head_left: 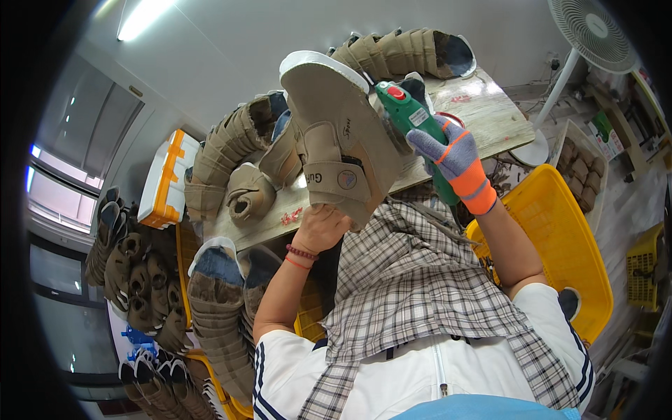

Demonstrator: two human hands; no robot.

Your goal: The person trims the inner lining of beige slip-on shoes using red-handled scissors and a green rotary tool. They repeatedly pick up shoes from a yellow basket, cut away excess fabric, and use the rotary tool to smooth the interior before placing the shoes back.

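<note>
A beige shoe upper (343, 133) with strap closures and a white lower edge is held up in front of me. Its opening end sits over my left hand (323, 227), which is bare and closed on it, the fingers partly hidden behind the fabric. In a grey and orange glove, my right hand (453, 157) wraps round a green handheld power tool (404, 108) with a red button. The tool's thin dark tip comes close to the upper's white edge; whether it touches, I cannot tell.
Nested rows of beige uppers (231, 143) stand on the worn table (490, 105), with a rolled upper (250, 196) nearby. A yellow basket (570, 241) is at my right, a white fan (595, 28) beyond. More uppers (220, 315) are stacked at my left beside an orange-and-white case (162, 178).
</note>
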